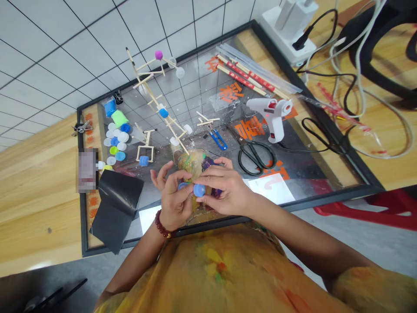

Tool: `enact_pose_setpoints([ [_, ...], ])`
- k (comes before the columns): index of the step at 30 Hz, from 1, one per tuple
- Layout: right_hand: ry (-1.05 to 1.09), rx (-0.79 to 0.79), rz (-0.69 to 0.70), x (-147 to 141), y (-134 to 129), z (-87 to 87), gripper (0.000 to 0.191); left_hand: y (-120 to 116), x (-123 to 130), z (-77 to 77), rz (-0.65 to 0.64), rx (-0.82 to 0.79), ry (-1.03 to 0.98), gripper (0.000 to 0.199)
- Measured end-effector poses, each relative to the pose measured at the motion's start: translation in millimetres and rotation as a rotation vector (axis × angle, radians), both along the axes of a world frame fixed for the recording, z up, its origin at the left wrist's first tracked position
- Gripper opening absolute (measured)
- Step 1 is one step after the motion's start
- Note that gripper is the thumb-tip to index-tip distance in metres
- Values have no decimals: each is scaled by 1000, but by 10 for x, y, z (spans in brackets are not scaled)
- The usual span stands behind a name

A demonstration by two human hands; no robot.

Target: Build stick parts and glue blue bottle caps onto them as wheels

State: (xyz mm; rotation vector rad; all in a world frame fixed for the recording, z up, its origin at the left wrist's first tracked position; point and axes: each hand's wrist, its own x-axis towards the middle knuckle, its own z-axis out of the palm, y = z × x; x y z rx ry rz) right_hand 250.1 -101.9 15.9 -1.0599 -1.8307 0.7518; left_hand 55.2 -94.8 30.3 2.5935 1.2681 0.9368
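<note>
Close to the front edge of the frame, my right hand [224, 184] pinches a blue bottle cap [199, 190] between thumb and fingers. My left hand [176, 195], with a dark red bead bracelet on its wrist, is closed on a second blue bottle cap [183, 185], partly hidden by the thumb and fingers. The two caps are side by side, almost touching. Just beyond the hands stands a stick structure [153, 93] with caps and a purple ball on it. A smaller stick piece [145, 150] with a blue cap lies to its left.
Loose coloured caps [117, 141] lie at left near black sheets [117, 204]. Black-handled scissors [256, 156], a blue cutter [217, 138] and a white glue gun [273, 117] are on the right. Chopsticks in red wrappers [244, 76] lie behind, near a power strip [283, 37] with cables.
</note>
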Motion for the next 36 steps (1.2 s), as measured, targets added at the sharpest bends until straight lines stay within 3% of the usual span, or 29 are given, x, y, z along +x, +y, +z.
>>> enact_pose_setpoints([
  [7, 47, -77, -14, -32, -14, -35, 16, -57, 18, -84, 43, 266, -14, 29],
  [15, 18, 37, -4, -29, 4, -49, 21, -45, 2, -74, 56, -54, -32, 19],
  [24, 29, -17, -18, -28, 7, -122, 28, -34, 19, -70, 74, 28, -30, 22],
  [36, 35, -40, 17, -11, 25, -170, 25, -15, 28, -79, 62, -65, -16, 19],
])
